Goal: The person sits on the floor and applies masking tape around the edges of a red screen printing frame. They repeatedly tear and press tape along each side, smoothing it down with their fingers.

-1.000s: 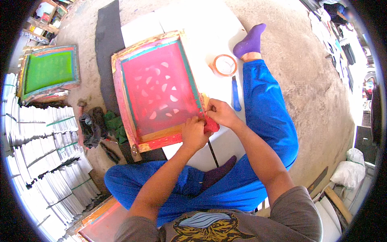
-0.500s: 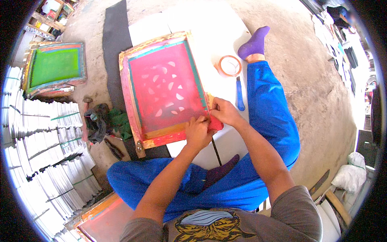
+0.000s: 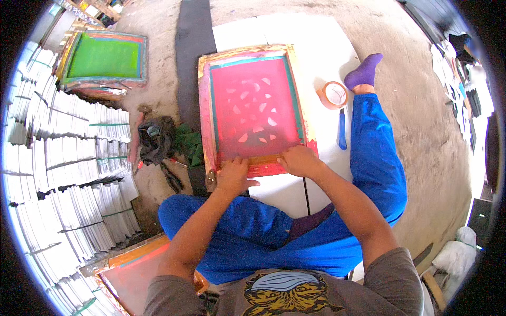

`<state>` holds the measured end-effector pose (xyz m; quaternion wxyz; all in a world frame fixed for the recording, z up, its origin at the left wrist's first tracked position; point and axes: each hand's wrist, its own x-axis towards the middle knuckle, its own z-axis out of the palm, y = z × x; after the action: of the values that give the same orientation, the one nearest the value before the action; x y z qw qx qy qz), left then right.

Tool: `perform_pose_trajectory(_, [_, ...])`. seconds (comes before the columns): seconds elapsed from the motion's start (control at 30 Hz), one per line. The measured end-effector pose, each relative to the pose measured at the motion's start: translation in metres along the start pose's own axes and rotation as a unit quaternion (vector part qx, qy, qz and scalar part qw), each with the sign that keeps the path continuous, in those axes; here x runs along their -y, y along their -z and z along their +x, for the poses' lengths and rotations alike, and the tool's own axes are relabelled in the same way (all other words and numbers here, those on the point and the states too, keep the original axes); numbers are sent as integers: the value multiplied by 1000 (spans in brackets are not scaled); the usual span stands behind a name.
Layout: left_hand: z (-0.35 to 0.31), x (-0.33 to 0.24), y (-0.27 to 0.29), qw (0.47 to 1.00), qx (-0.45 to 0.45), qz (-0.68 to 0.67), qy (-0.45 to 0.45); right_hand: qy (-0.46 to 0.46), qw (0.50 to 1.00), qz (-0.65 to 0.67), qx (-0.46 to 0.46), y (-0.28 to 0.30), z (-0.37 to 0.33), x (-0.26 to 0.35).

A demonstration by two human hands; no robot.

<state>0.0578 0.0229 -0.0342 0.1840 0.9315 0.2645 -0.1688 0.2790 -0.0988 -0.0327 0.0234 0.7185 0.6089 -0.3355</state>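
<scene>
Two bare hands are seen in the head view, both set at the near edge of a wooden screen-printing frame (image 3: 206, 118). The frame is laid flat on a white board (image 3: 305, 34), in front of the person's folded leg, and a red mesh (image 3: 237, 118) with pale half-round shapes is held inside it. The left hand (image 3: 232, 176) is not clenched: its bent fingers are laid on the near rail, and its thumb is stuck out to the side. The right hand (image 3: 300, 160) is curled over the right part of that rail; whether anything is pinched in it cannot be told. To the right of the frame, an orange tape roll (image 3: 326, 98) and a blue cutter knife (image 3: 342, 134) are placed near the blue trousers (image 3: 377, 142). Far to the left, a green-meshed frame (image 3: 143, 63) is set down behind stacks of white paper (image 3: 74, 168).
</scene>
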Motion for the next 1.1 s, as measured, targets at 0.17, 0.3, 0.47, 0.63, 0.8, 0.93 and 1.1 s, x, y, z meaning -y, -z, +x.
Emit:
perform_pose_trajectory(0.17, [-13,37,11,998,60,21,10,15,1000,22,-2,-7,23,17])
perform_pose_trajectory(0.3, [-24,52,32,995,26,-76,-58,54,998,28,-4,-14,40,48])
perform_pose_trajectory(0.47, [-31,83,33,957,-207,-182,94,63,997,42,-6,-19,64,87])
perform_pose_trajectory(0.63, [-18,101,18,936,-180,-258,160,53,997,36,50,-12,88,119])
perform_pose_trajectory(0.8, [-7,112,23,934,-145,-279,171,93,989,111,26,-26,102,140])
perform_pose_trajectory(0.93, [-5,111,29,932,-134,-287,176,145,979,146,12,-38,104,142])
perform_pose_trajectory(1.1, [-3,110,38,931,-104,-291,192,145,966,210,-33,-15,87,128])
